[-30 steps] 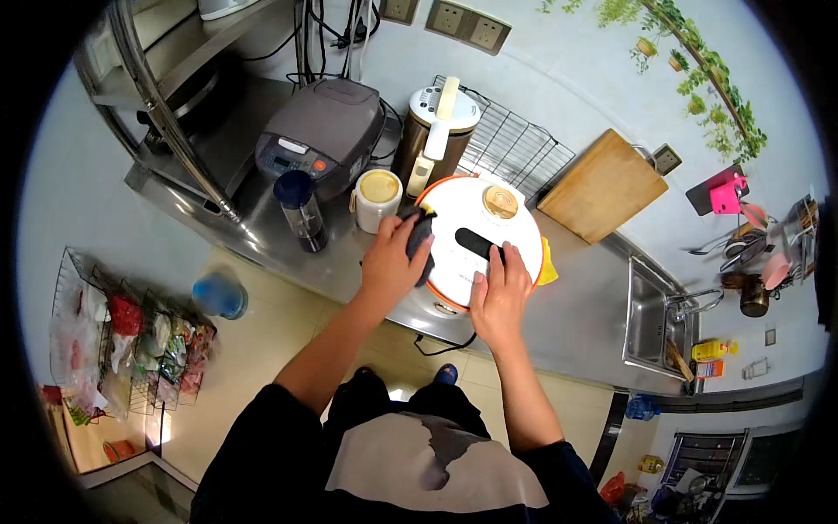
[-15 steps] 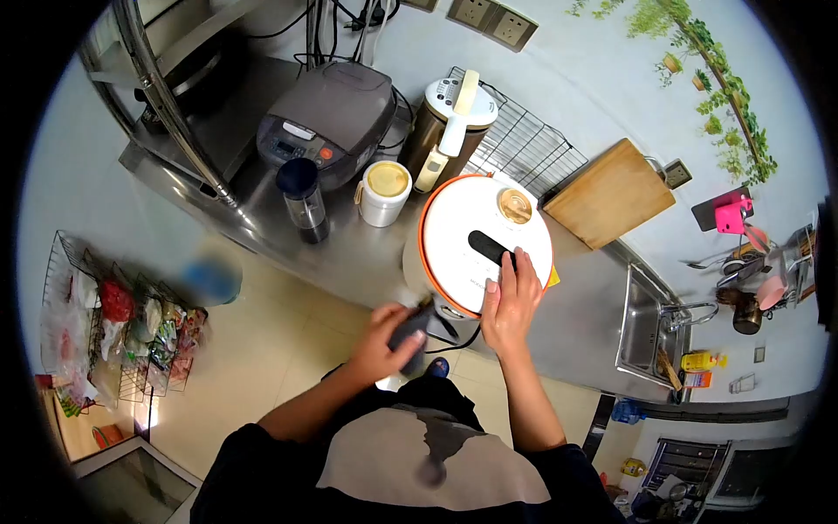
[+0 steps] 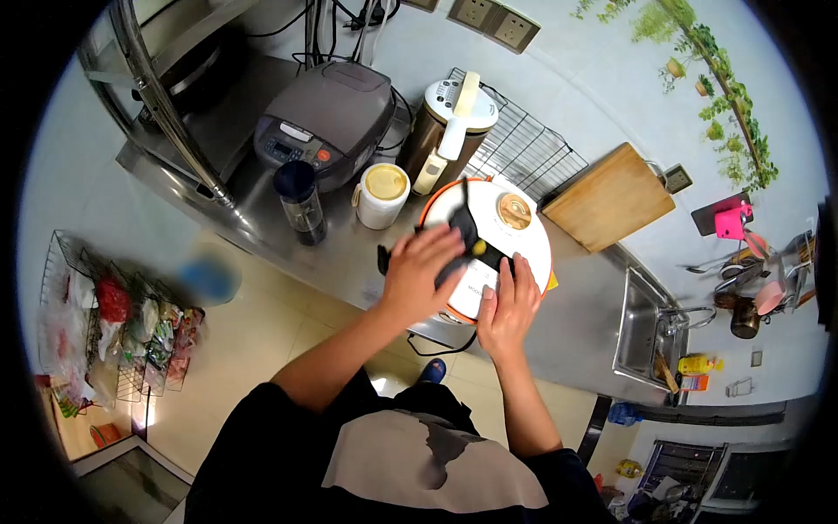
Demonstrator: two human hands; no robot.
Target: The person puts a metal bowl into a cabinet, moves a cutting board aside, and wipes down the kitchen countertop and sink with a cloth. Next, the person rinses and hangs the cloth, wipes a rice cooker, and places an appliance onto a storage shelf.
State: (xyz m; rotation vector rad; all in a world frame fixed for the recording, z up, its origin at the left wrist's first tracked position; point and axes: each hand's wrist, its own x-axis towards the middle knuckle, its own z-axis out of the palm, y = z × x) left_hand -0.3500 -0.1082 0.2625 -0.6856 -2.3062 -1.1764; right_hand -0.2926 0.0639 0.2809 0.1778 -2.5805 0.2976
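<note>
A white round electric pot with an orange rim stands on the counter, its white lid [image 3: 524,236] on top. The lid carries a black handle [image 3: 494,257] and a round wood-toned knob [image 3: 513,210]. My left hand [image 3: 426,272] is closed over a black, strappy object [image 3: 463,229] with a small yellow spot, held at the lid's left side. Motion blur hides its exact kind. My right hand [image 3: 510,306] rests on the lid's front right, fingertips at the handle's end, fingers stretched and holding nothing. A black cord [image 3: 439,353] loops down in front of the pot.
Left of the pot stand a white lidded canister [image 3: 382,197], a dark-topped clear grinder [image 3: 300,203], a grey rice cooker [image 3: 323,118] and a soymilk maker [image 3: 449,127]. A cutting board [image 3: 611,196] leans behind, with a sink [image 3: 642,327] to the right.
My left hand has moved up and right from below the pot's front edge, bringing the black object over the lid. My right hand stays almost where it was on the lid.
</note>
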